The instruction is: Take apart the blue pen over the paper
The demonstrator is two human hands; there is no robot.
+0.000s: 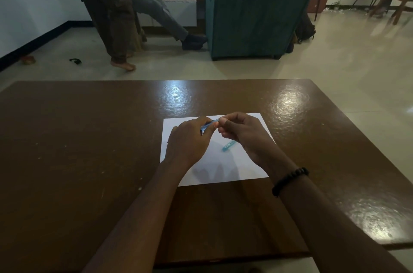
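Pen (pixel 206 126): blue plastic, light, stiff, smooth and likely slippery; you hold it just above the paper (pixel 245 167) on the surface (pixel 89 138). Left hand (pixel 187 140) fingers curl round the barrel; right hand (pixel 241 132) fingers pinch its end. Grip mid-barrel. Cap (pixel 228 145): loose on the paper, small, likely rolls.

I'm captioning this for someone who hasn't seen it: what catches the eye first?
The two hands, left hand and right hand, meet over a white sheet of paper mid-table, both pinching a thin blue pen part. A blue pen cap lies on the sheet beneath the right hand. Behind the brown table stands a teal armchair.
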